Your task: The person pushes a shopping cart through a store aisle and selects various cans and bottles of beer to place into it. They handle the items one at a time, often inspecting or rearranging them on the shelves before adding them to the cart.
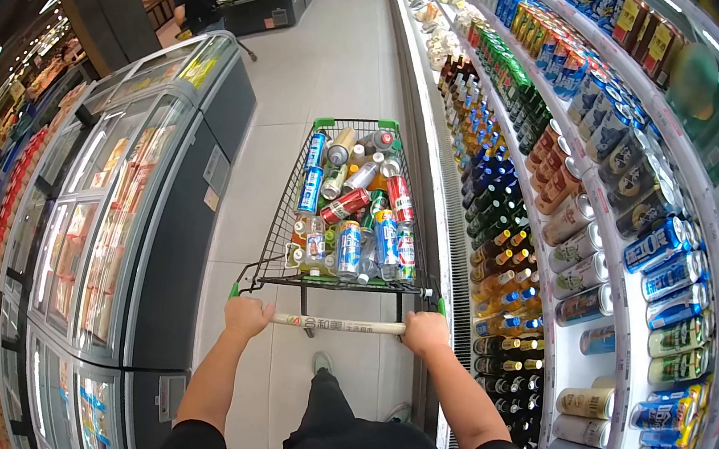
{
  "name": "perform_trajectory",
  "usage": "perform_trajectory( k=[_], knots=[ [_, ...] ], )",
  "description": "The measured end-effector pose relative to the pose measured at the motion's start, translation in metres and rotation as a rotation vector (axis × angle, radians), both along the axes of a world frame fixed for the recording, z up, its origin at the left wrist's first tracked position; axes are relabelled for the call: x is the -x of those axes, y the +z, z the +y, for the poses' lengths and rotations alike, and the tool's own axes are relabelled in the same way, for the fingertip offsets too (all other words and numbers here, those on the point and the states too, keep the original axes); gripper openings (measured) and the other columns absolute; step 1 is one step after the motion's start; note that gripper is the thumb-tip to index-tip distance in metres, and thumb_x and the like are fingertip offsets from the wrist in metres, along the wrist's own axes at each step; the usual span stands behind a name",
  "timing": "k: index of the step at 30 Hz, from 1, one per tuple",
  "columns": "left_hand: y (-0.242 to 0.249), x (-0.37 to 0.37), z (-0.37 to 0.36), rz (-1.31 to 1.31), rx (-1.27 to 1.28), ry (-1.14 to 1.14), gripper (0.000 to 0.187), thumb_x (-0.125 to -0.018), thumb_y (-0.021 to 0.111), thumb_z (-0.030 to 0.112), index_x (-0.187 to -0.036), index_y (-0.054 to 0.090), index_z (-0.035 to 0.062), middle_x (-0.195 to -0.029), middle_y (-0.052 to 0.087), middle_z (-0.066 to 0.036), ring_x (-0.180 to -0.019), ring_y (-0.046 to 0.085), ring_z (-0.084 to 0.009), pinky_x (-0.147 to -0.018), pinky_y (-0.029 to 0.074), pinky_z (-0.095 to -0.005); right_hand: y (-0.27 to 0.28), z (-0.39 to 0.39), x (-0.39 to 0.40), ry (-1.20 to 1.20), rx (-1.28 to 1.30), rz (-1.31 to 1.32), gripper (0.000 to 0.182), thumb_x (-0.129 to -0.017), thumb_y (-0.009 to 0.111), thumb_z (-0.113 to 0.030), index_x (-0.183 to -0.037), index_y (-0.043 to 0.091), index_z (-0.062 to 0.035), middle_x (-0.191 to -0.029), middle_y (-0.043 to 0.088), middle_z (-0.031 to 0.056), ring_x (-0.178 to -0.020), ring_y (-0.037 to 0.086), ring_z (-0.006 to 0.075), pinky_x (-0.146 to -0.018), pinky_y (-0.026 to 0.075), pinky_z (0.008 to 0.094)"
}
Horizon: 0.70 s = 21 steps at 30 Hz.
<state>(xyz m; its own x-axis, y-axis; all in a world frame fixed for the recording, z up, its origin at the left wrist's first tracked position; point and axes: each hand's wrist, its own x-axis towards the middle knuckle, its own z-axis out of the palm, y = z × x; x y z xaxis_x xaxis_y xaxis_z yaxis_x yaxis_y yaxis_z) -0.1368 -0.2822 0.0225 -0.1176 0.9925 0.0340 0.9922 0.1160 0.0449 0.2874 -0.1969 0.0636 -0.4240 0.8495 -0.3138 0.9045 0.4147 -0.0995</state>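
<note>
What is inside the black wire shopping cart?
The cart holds jumbled blue metal cans, red metal cans and clear bottles, among others. Whatever lies beneath that top layer is covered.

Both hands point(249, 316) closed, forearms reaching forward

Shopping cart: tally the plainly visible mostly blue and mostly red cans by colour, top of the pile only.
Blue cans: 4
Red cans: 2
Total: 6; any buried deeper can't be counted.
</note>
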Motion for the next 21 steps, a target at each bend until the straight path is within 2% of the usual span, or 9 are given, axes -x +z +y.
perform_trajectory(
  k=[4,11,12,13,17,19,21],
  knots=[
    [-0.001,0.03,0.054,0.008,-0.007,-0.043,0.063,-0.096,0.048,0.055,-0.065,0.075,0.0077,-0.06,0.067,-0.014,-0.056,0.065,-0.0345,-0.056,0.05,-0.0478,0.008,0.039,0.031,-0.046,0.027,-0.067,0.025,-0.083,0.068,-0.03,-0.097,0.073,-0.0102,-0.092,0.077,0.0126,-0.09,0.074,0.0322,-0.082,0.058,0.0444],
    [0.006,0.07,0.129,-0.012,0.043,-0.071,0.071,-0.098,0.041,0.057,-0.062,0.074,0.0066,-0.059,0.067,-0.013,-0.056,0.065,-0.035,-0.057,0.049,-0.0479,-0.005,0.11,0.07,-0.08,0.006,-0.168,0.026,-0.081,0.069,-0.036,-0.091,0.077,-0.0132,-0.091,0.076,0.0102,-0.091,0.074,0.0299,-0.082,0.058,0.0439],
    [0.012,0.074,0.141,-0.02,0.075,-0.066,0.069,-0.098,0.043,0.057,-0.064,0.075,0.0059,-0.061,0.067,-0.014,-0.058,0.066,-0.0357,-0.058,0.05,-0.0485,0.0,0.119,0.078,-0.081,0.01,-0.166,0.026,-0.081,0.07,-0.036,-0.091,0.077,-0.0134,-0.091,0.076,0.0102,-0.091,0.074,0.03,-0.081,0.058,0.0439],
    [0.02,0.078,0.152,-0.03,0.109,-0.061,0.068,-0.097,0.044,0.056,-0.066,0.076,0.0053,-0.063,0.068,-0.015,-0.06,0.067,-0.0364,-0.059,0.05,-0.0491,0.011,0.126,0.087,-0.083,0.006,-0.164,0.022,-0.082,0.067,-0.029,-0.094,0.08,-0.0149,-0.091,0.077,0.0117,-0.089,0.075,0.0303,-0.081,0.059,0.043],
    [0.025,0.098,0.196,-0.075,0.153,-0.076,0.067,-0.097,0.044,0.056,-0.069,0.076,0.004,-0.064,0.068,-0.017,-0.064,0.068,-0.0369,-0.061,0.051,-0.0502,0.006,0.168,0.105,-0.097,0.005,-0.185,0.023,-0.08,0.069,-0.033,-0.088,0.079,-0.0139,-0.086,0.076,0.0107,-0.086,0.075,0.03,-0.078,0.059,0.0436],
    [0.025,0.109,0.217,-0.047,0.127,-0.089,0.069,-0.099,0.041,0.057,-0.068,0.077,0.0059,-0.063,0.068,-0.014,-0.06,0.067,-0.0356,-0.059,0.05,-0.0481,-0.002,0.187,0.113,-0.091,-0.031,-0.158,0.023,-0.078,0.071,-0.036,-0.083,0.077,-0.0147,-0.083,0.075,0.0098,-0.083,0.073,0.0309,-0.076,0.058,0.0454],
    [0.025,0.118,0.24,-0.033,0.129,-0.097,0.071,-0.1,0.039,0.057,-0.068,0.077,0.0068,-0.063,0.069,-0.013,-0.059,0.066,-0.0349,-0.059,0.05,-0.0472,0.0,0.207,0.122,-0.1,-0.047,-0.143,0.025,-0.079,0.071,-0.036,-0.085,0.078,-0.0134,-0.084,0.076,0.0105,-0.083,0.074,0.0306,-0.076,0.058,0.0444]
  ],
)
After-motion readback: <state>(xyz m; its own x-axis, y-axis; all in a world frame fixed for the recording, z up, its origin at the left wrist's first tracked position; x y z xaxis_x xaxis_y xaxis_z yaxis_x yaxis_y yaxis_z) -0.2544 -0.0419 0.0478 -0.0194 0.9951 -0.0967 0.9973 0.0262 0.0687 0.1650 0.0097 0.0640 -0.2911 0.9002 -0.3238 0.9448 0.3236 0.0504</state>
